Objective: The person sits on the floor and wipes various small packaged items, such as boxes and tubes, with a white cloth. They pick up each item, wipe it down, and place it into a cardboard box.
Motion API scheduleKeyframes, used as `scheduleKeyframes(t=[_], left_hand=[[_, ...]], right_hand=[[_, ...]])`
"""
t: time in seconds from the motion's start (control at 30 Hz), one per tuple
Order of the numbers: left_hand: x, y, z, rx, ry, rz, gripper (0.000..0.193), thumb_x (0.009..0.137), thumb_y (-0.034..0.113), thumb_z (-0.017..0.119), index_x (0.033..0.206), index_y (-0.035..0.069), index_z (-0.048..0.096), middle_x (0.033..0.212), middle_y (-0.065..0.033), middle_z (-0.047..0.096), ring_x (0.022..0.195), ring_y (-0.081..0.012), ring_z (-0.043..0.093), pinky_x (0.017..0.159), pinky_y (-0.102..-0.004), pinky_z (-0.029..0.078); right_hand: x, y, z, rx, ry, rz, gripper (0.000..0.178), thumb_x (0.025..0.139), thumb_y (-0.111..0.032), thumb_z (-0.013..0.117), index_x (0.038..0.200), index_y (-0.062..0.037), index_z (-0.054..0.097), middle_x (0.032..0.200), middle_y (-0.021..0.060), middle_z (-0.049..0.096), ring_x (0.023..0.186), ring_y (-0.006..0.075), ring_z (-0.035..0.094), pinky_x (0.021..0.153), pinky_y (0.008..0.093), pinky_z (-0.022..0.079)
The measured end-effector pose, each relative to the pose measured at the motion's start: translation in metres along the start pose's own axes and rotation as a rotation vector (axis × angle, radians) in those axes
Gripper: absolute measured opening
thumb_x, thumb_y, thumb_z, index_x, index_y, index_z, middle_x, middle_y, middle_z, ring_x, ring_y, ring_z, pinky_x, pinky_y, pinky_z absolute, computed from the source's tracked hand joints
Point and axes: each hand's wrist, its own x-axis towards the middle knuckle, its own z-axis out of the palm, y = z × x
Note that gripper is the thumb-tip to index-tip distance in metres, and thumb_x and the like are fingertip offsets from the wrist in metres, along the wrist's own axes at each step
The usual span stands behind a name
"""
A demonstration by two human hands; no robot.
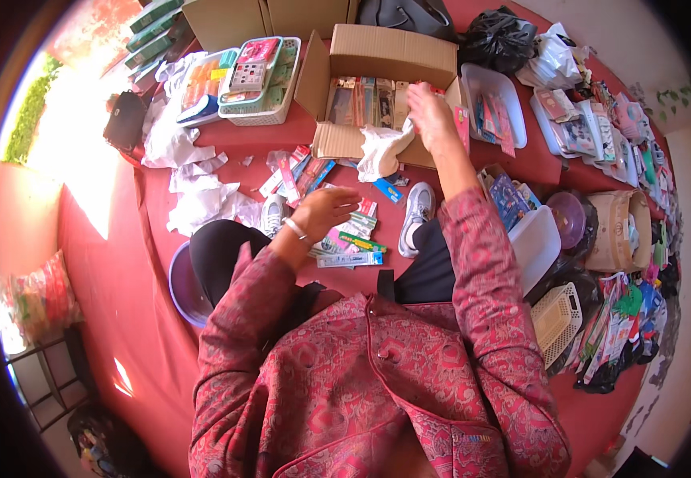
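My left hand, with a light bracelet at the wrist, is held above a pile of packaged items, fingers stretched out and nothing in them. Beneath it lie flat, narrow packs, among them a blue-and-white pack and a green one. My right hand reaches over the right side of an open cardboard box. Its fingertips are beside something red, and I cannot make out whether they grip it. Crumpled white wrapping hangs over the box's near edge, close to that hand. Packs stand in rows inside the box.
Left of the box stands a white basket with packs on top. A clear tub is to its right. White wrapping lies at left. A purple basin is by my left knee, and a white lid-like tray by my right.
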Motion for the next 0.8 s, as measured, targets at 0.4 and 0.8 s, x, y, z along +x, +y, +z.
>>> scheduleKeyframes(t=[0.4, 0.8], left_hand=[[-0.084, 0.051, 0.123, 1.162, 0.149, 1.182, 0.058, 0.087, 0.032, 0.042, 0.134, 0.002, 0.028, 0.141, -0.0151, 0.024, 0.132, -0.0287, 0.018, 0.108, -0.0391, 0.012], [-0.070, 0.073, 0.024, 1.890, 0.524, 1.344, 0.040, 0.076, 0.021, 0.053, 0.114, 0.010, 0.052, 0.121, -0.0051, 0.052, 0.112, -0.0214, 0.049, 0.098, -0.0441, 0.025]], right_hand=[[-0.145, -0.016, 0.083, 0.713, -0.476, 0.273, 0.082, 0.085, -0.063, 0.012, 0.137, 0.0013, 0.014, 0.143, 0.0181, 0.017, 0.132, 0.0283, 0.017, 0.108, 0.0407, 0.014], [-0.236, -0.008, 0.057, 0.627, -0.887, 0.412, 0.059, 0.088, -0.052, 0.035, 0.109, -0.0004, 0.053, 0.119, 0.0116, 0.051, 0.112, 0.0229, 0.045, 0.093, 0.0361, 0.034]])
